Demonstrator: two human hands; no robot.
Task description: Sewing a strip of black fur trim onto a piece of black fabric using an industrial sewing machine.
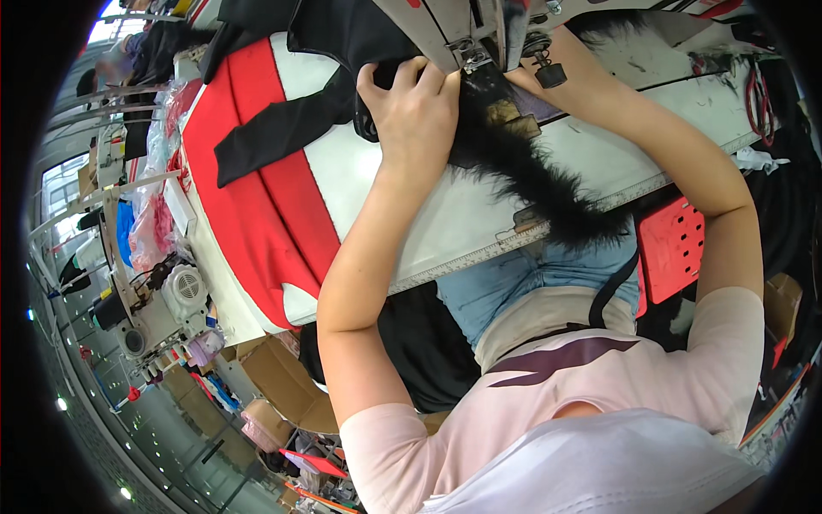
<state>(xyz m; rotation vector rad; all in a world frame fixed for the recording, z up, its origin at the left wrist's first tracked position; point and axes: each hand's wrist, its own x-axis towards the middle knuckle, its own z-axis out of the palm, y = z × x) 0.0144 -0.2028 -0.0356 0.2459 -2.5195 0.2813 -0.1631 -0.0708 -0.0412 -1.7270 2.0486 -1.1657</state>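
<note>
My left hand [415,116] is closed on black fabric [351,30] just left of the sewing machine's needle area [473,58], its fingers bent and their tips close to the machine. On the other side of the machine head, my right hand [569,81] reaches in; its fingers are hidden behind the machine parts. A strip of black fluffy fur trim [548,184] runs from beneath the needle area over the table's near edge toward my lap. One long black piece of the fabric [278,137] lies across a red cloth.
Red cloth [257,171] covers the left of the white sewing table [454,231], whose near edge carries a ruler strip [479,264]. Red cord [758,103] lies at the right. A red perforated plastic seat [672,248] is beside me, and a cardboard box [287,381] stands lower left.
</note>
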